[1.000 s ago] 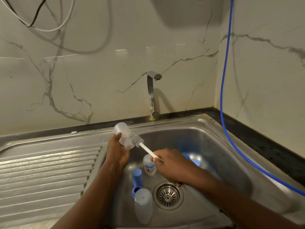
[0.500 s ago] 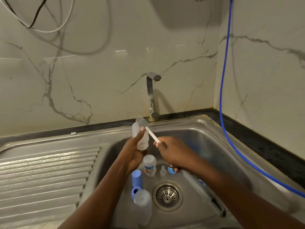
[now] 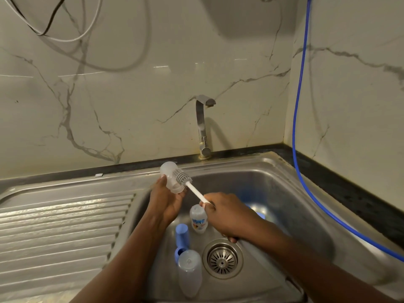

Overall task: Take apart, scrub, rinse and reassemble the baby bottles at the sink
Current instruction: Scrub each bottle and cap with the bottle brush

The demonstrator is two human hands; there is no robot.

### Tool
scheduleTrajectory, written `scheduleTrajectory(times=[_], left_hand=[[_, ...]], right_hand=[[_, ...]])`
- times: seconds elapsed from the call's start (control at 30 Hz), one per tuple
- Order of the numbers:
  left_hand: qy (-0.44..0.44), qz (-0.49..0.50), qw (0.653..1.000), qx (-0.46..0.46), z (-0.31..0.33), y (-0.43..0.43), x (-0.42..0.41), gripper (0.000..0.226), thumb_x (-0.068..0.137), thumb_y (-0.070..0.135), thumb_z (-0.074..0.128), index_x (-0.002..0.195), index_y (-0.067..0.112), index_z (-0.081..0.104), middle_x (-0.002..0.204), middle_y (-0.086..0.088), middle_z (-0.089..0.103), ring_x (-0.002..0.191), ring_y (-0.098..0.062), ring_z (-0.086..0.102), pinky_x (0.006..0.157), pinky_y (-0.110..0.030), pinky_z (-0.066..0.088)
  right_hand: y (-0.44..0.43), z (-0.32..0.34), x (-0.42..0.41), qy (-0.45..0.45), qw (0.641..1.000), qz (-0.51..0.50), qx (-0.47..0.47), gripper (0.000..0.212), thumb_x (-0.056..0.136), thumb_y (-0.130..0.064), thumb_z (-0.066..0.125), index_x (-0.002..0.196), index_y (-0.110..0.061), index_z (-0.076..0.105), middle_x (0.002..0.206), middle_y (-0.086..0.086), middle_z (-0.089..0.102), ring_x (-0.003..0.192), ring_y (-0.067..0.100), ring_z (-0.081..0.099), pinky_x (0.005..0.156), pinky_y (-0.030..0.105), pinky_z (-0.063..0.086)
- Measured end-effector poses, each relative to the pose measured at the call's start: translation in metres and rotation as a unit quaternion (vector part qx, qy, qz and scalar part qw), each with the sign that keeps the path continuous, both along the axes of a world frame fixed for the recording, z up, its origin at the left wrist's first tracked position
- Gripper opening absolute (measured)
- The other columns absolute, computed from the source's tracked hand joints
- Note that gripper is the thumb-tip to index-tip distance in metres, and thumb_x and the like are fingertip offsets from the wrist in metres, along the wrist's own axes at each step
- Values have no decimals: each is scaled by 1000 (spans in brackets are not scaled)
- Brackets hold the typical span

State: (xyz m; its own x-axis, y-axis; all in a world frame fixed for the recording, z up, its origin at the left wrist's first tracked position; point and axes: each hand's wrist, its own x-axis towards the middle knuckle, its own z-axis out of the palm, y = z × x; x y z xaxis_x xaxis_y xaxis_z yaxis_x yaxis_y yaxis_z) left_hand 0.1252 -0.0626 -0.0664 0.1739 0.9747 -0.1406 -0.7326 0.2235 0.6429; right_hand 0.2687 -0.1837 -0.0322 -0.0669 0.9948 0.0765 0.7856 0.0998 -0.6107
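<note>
Watching the feed from my end: we're mid-scrub. The left hand [image 3: 166, 200] is wrapped round a clear bottle [image 3: 169, 179], held tipped over the far left corner of the sink [image 3: 284, 193]. The right hand [image 3: 225, 215] grips the white handle of the brush [image 3: 183, 177], and the bristle head sits against the bottle's right side. I can't tell if the bristles are inside or just rubbing the outside. The hands are apart, linked only by the brush.

Down in the basin a small printed bottle [image 3: 198, 218] stands under the handle. A blue piece [image 3: 181, 235] sits just nearer than it, and another bottle [image 3: 189, 276] lies left of the drain [image 3: 222, 259]. No water visible from the tap [image 3: 202, 125].

My guess for next: finish brushing this one, then it needs a rinse, so one hand has to free up for the tap.

Versus half a second ago: the bottle was more upright and further right, with the brush head up at its top end. Now it's tipped left and the head lies lower along its side.
</note>
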Motion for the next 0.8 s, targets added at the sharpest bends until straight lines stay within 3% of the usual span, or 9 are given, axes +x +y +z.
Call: scheduleTrajectory(times=[0.1,0.2,0.33,0.43,0.53,0.63,0.7,0.8], left_hand=[[-2,-36,999,23,1,-4,10,54,105,34,37,149,3,32,139,-26,50,100,-29,62,70,-35,61],[14,-71,997,27,-1,-6,15,52,103,35,42,143,1,37,128,-29,57,100,-32,63,88,-41,54],[104,-92,989,52,0,-7,15,53,92,43,57,133,9,52,107,-13,63,85,-20,59,74,-33,48],[143,-63,986,61,-3,-5,17,48,87,27,64,128,5,56,104,-12,65,87,-20,60,76,-31,50],[87,-23,995,30,-7,0,10,40,100,18,50,137,2,46,121,-20,62,104,-28,63,81,-38,53],[29,-3,1000,-12,-9,8,2,42,104,18,45,141,0,39,120,-24,58,116,-38,60,83,-46,55],[0,-5,1000,-19,-8,8,1,44,104,19,44,143,-1,36,120,-26,56,117,-42,59,86,-49,55],[-21,-36,999,-6,-6,5,4,50,104,24,44,144,-5,34,127,-30,55,114,-42,60,95,-49,52]], right_hand=[[7,4,1,22,999,-40,0,22,102,-26,36,102,-15,55,73,2,53,39,13,48,30,20,35],[11,8,9,50,997,-56,-4,22,102,-25,34,97,-14,52,70,2,51,39,14,47,32,21,36],[9,5,14,83,996,-41,-14,25,102,-26,36,103,-12,56,63,1,49,35,13,45,32,21,37],[10,4,11,77,996,-36,-9,25,103,-28,36,107,-15,57,67,2,51,37,11,46,31,20,36],[7,1,6,56,998,-24,-10,27,103,-27,35,109,-13,56,69,3,53,42,16,49,32,21,39],[2,-2,0,4,1000,0,-3,26,101,-25,36,108,-13,57,69,-3,47,47,11,44,34,14,37],[0,-1,-2,-11,1000,6,4,25,101,-24,36,108,-15,58,70,-5,44,51,7,39,42,7,39],[1,2,0,13,1000,-12,5,26,101,-25,37,111,-15,58,71,-3,50,47,10,45,31,14,36]])
